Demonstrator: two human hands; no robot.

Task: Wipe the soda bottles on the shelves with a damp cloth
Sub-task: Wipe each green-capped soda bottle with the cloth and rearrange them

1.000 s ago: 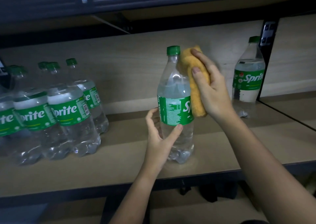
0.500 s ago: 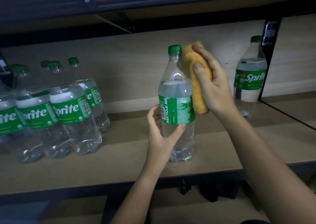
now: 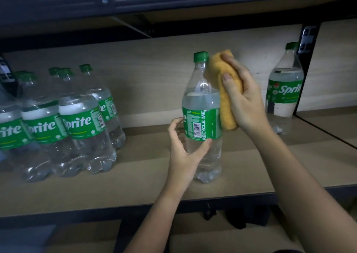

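Observation:
A clear Sprite bottle (image 3: pixel 202 117) with a green cap and green label stands upright in the middle of the wooden shelf (image 3: pixel 146 183). My left hand (image 3: pixel 183 154) grips its lower body, thumb on the label's bottom edge and fingers behind. My right hand (image 3: pixel 243 100) holds a folded yellow cloth (image 3: pixel 227 105) and presses it against the bottle's right side, from the neck down to the label. The label faces me with its barcode and "RECYCLE ME" text.
Several more Sprite bottles (image 3: pixel 81 125) stand grouped at the shelf's left. One single Sprite bottle (image 3: pixel 283 94) stands at the right, beside a dark metal upright (image 3: pixel 307 46). A dark upper shelf overhangs, and a lower shelf shows below the front edge.
The bottle has turned in my left hand, so the label now shows its barcode and "RECYCLE ME" side. My right hand with the cloth stays pressed on the bottle's right side.

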